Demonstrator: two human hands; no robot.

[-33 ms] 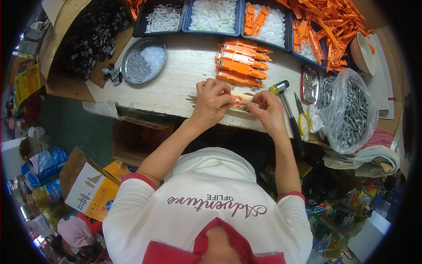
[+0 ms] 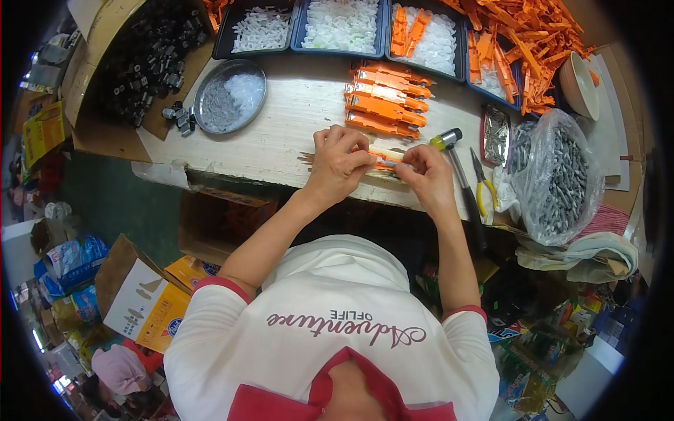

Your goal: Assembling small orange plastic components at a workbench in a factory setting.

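At the near edge of the worktable, my left hand (image 2: 339, 165) pinches one end of a narrow orange plastic part (image 2: 383, 160) with a grey piece along it. My right hand (image 2: 430, 177) has its thumb and fingers closed at the other end, partly hiding it. Just beyond my hands, several similar orange plastic parts (image 2: 386, 105) lie side by side in a stack. To the right of my right hand are a hammer (image 2: 458, 165) with a yellow-and-black head and a pair of yellow-handled pliers (image 2: 483, 184).
Trays of small white pieces (image 2: 338, 27) line the back, beside an orange heap (image 2: 537, 35). A round metal dish (image 2: 199, 105) and a box of black parts (image 2: 144, 63) stand left. At right are a bag of grey metal pieces (image 2: 562, 179) and a small red tray (image 2: 484, 133).
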